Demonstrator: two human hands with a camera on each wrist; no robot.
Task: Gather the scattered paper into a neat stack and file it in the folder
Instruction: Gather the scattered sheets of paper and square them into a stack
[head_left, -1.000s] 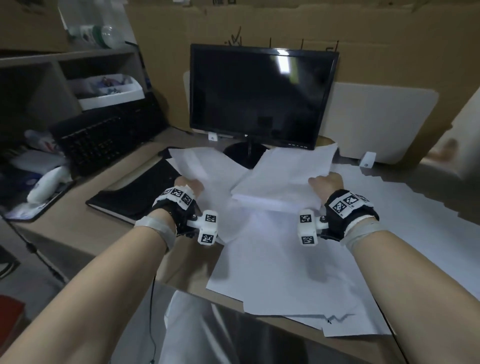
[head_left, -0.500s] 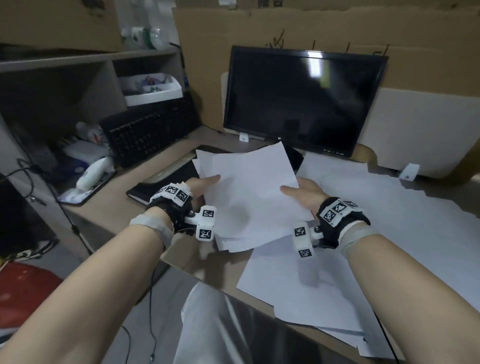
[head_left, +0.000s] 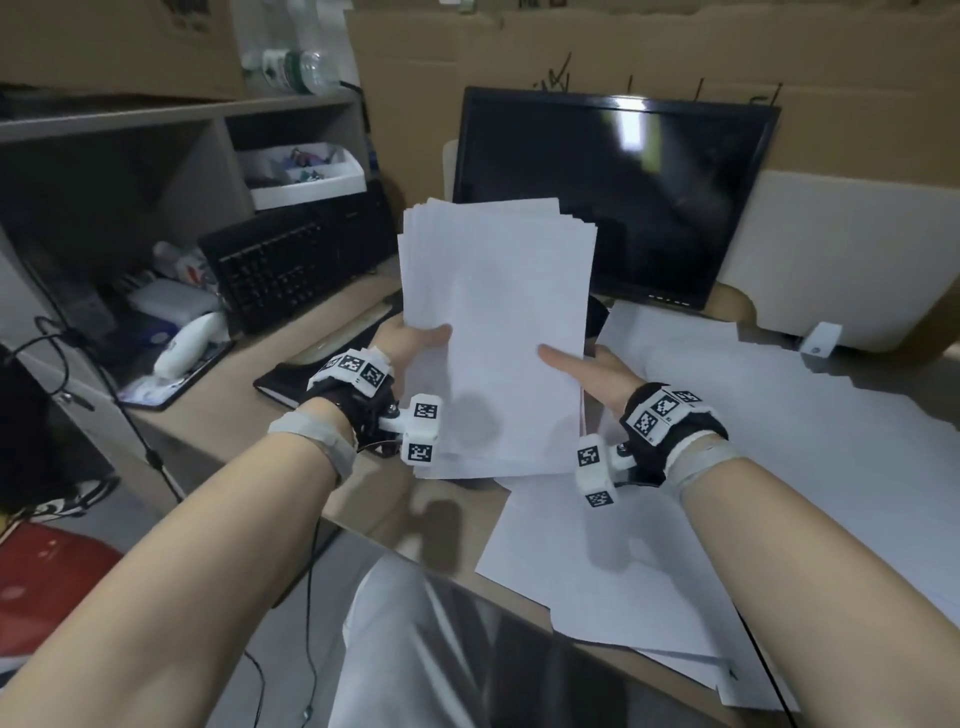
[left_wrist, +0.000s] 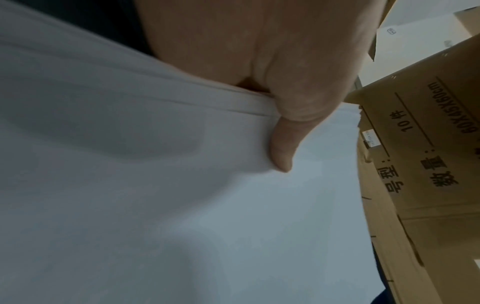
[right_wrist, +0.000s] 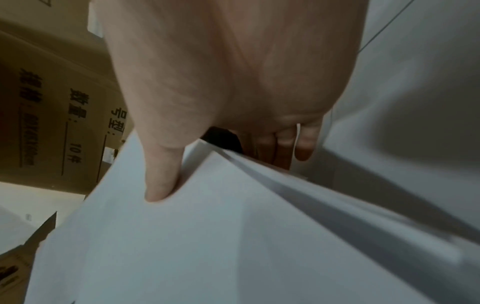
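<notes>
Where both hands (head_left: 415, 338) pinch paper (head_left: 498, 332), a carton (left_wrist: 428, 164) reads "10件".

Both forearms are reaching forward; the left grip (head_left: 410, 343) and right grip (head_left: 587, 369) are each pinching, thumbs lying on top.

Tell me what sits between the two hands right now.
The paper stack, nearly upright, gripped by left hand and right hand at opposite side edges, thumbs on its front. Head view shows it best.
</notes>
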